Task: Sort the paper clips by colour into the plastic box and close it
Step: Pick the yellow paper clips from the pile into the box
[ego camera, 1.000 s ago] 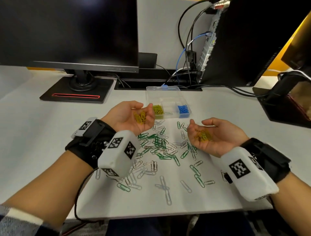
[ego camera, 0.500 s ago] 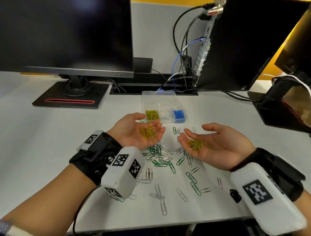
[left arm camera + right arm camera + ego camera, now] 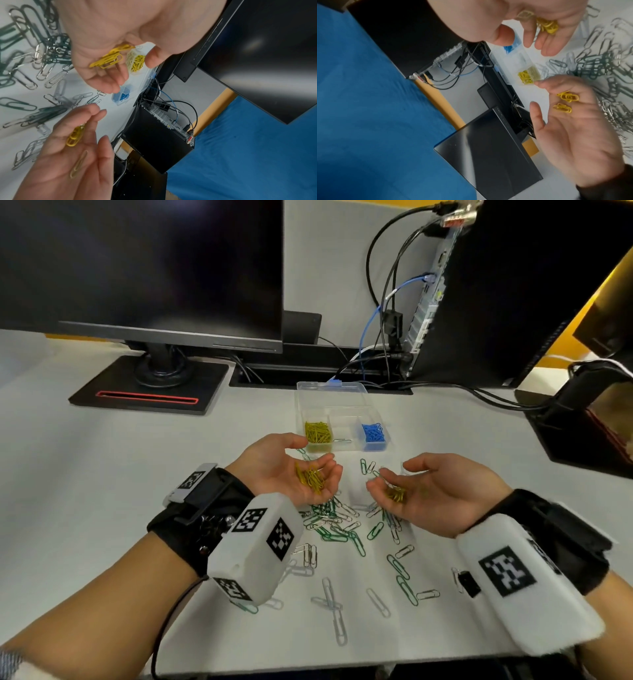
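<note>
Change since 1 second ago: both hands have drawn back from the plastic box (image 3: pixel 337 419) toward the bench's (image 3: pixel 102 491) near edge and sit lower in the head view; each still carries its yellow clips.

Left hand (image 3: pixel 291 470): palm up, held above the bench, fingers (image 3: pixel 329 465) loosely cupped and relaxed, not closed. A small heap of yellow paper clips (image 3: pixel 310 477) rests in the palm. Thumb points toward the box.

Right hand (image 3: pixel 435 491): palm up, also off the bench, fingers (image 3: pixel 380 484) gently curved and slack. A smaller cluster of yellow clips (image 3: pixel 395 494) lies near the base of the fingers; the left wrist view shows 1 paler clip (image 3: pixel 78 166) lying apart on the palm.

The 2 hands face each other, apart, with loose clips between and beneath them.

Plastic box: clear, lid swung open toward the back, standing just beyond the hands. 3 front compartments: left holds yellow clips (image 3: pixel 318 432); middle holds 1 silver clip (image 3: pixel 342 441); right holds blue clips (image 3: pixel 374 433).

Bench: loose green clips (image 3: pixel 334 537) and silver clips (image 3: pixel 339 625) scattered below the hands, densest under the fingertips, thinner toward the near edge.

Background: monitor (image 3: pixel 144 268) at the left rear, computer tower (image 3: pixel 513 285) with cables at the right rear.
</note>
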A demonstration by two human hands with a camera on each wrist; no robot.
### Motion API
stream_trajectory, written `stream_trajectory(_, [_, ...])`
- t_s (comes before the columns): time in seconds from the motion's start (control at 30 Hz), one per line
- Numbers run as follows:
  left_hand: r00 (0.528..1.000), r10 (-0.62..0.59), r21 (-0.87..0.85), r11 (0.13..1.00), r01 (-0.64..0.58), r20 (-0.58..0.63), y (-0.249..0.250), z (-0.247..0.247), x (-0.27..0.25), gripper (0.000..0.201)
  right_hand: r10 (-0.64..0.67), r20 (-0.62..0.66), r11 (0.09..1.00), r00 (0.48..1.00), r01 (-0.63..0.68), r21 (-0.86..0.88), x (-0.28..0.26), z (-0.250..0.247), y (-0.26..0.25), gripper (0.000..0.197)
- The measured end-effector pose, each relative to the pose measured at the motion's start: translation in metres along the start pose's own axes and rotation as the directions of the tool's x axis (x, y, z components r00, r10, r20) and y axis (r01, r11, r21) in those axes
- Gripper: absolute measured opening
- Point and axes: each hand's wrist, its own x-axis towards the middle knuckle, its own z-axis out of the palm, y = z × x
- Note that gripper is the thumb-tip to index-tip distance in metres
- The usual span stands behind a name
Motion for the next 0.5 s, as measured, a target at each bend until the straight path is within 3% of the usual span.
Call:
stream_trajectory(0.17, [1.000,0.022,-0.001,1.000,-0.022,0.006,0.001,-0.004,0.002,0.042,-0.009,0.047,0.999,0.999,0.011,-0.038,0.012,0.008,-0.002,0.030])
stream_trajectory(0.3, [0.999,0.051,0.038,0.998,-0.051,0.017,0.001,-0.004,0.002,0.035,0.000,0.036,0.986,0.999,0.006,-0.166,0.026,0.016,-0.005,0.030])
stream_trajectory(0.5, [0.995,0.080,0.036,0.996,-0.082,0.052,0.008,-0.006,0.002,0.034,-0.106,0.041,0.981,0.994,0.111,-0.161,0.045,0.032,-0.015,0.046])
